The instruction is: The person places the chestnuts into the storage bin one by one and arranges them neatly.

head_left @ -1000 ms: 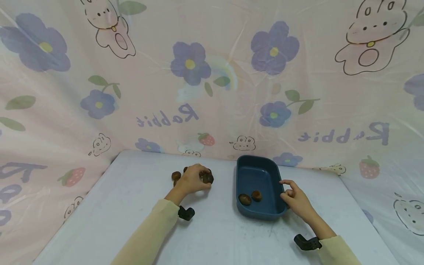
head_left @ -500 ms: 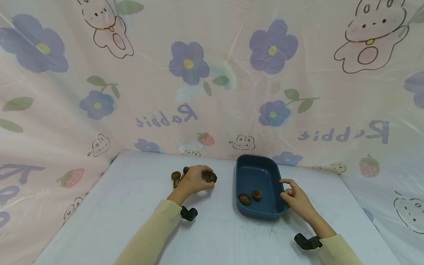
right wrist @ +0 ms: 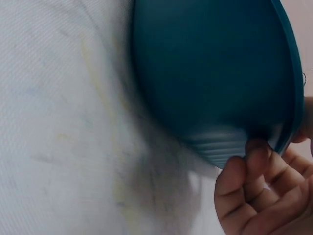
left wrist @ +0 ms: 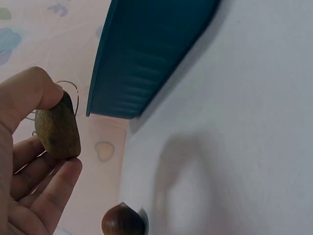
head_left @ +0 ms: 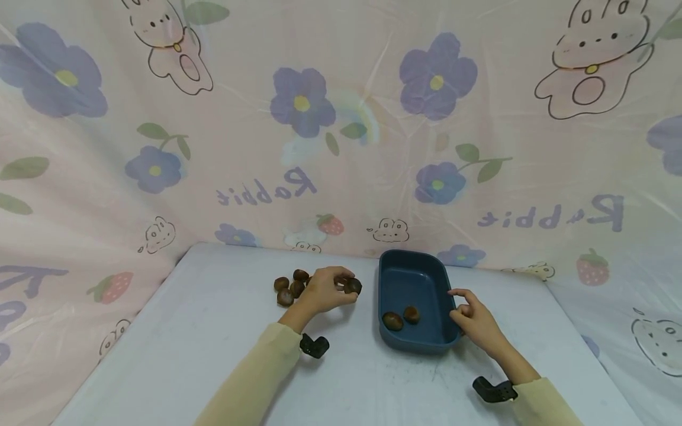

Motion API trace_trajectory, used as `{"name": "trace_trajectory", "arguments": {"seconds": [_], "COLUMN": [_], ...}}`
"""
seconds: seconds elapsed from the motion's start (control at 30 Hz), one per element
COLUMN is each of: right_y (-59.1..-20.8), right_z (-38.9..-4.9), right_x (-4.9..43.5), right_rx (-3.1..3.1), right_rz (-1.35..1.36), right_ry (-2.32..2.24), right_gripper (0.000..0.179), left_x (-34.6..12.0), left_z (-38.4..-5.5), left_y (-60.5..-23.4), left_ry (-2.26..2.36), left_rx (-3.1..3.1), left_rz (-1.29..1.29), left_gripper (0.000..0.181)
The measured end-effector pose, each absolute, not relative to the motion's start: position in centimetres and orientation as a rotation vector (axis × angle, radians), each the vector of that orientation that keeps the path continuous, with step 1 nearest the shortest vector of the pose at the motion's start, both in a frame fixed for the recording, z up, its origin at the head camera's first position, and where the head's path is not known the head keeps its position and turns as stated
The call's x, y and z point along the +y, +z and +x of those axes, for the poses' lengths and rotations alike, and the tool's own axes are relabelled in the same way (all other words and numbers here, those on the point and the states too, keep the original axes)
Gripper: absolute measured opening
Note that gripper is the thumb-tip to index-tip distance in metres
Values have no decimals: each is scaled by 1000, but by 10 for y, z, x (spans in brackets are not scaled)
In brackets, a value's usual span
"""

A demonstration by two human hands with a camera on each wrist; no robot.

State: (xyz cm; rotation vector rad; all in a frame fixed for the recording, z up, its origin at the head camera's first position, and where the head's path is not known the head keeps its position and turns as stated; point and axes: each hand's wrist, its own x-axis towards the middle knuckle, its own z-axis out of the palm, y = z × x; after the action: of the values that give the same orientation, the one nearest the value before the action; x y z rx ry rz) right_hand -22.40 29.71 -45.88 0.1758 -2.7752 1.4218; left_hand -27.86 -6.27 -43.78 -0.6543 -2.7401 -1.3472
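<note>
Chestnuts [head_left: 392, 321] are lying at the near end of a blue container [head_left: 410, 284], which a right hand [head_left: 476, 322] is gripping at the side, fingers bent. Just left, a left hand [head_left: 322, 291] is pinching another chestnut [head_left: 353, 286] between thumb and fingers; crossing high and releasing low should be keeping it from bouncing. Loose chestnuts [head_left: 285, 297] are clustering beside that hand, a flowered curtain [head_left: 351, 177] hanging behind.

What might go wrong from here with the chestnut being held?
The left hand pinches the chestnut above the table, so it might slip and roll. The blue container has raised sides, so the chestnut could knock against them. The right hand holds the container at one side only, so a bump might swing it.
</note>
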Motion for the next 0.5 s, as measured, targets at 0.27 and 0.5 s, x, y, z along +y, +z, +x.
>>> {"name": "trace_trajectory", "arguments": {"seconds": [0.27,0.5], "right_y": [-458,-456], "right_z": [-224,-223], "right_x": [297,296], "right_rx": [-2782,-2781], "right_rz": [171,181], "right_ry": [1431,1443], "right_gripper": [46,46], "left_x": [-51,-39], "left_z": [-279,-283], "left_y": [-436,-433], "left_ry": [-1404,-1355], "left_rx": [-2728,-2685], "left_rz": [-710,-774], "left_gripper": [35,33]}}
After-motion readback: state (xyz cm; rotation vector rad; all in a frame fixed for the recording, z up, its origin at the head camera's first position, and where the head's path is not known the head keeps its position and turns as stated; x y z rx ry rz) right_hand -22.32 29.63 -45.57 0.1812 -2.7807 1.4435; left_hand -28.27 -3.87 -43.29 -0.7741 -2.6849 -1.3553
